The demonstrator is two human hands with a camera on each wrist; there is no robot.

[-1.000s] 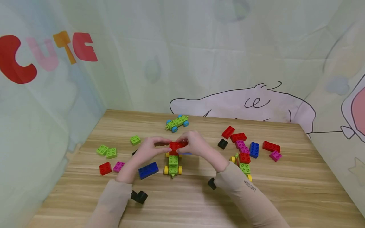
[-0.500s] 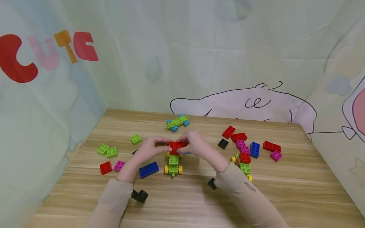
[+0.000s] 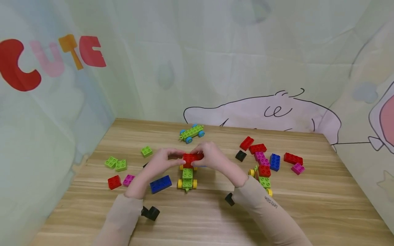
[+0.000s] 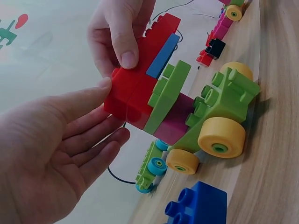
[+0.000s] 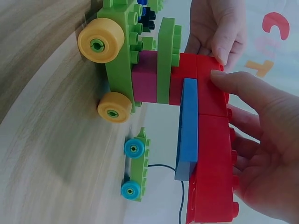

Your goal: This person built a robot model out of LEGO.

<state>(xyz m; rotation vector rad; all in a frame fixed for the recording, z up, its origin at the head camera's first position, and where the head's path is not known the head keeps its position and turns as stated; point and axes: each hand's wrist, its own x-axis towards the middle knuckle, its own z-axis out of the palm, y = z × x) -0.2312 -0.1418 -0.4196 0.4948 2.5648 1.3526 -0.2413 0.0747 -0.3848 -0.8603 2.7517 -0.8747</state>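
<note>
A stacked toy car with a green wheeled base (image 3: 187, 184) and yellow wheels stands mid-table. On its base sit a magenta brick (image 5: 145, 77), a thin green brick (image 5: 164, 70) and red bricks. At the top, the left hand (image 3: 161, 160) pinches the near end of a red brick (image 3: 188, 160) between thumb and fingers. From the other side, the right hand (image 3: 210, 156) grips the top red bricks (image 5: 212, 154), its thumb on their side. A flat blue brick (image 5: 188, 130) sits below those red bricks, beside the lower stack.
Behind stands a green base with blue wheels (image 3: 192, 132). Green bricks (image 3: 121, 165), a red brick (image 3: 114, 182) and a blue brick (image 3: 160, 184) lie left. To the right are another yellow-wheeled car (image 3: 264, 181), red bricks (image 3: 257, 148), a blue brick (image 3: 275, 162) and a black brick (image 3: 240, 155).
</note>
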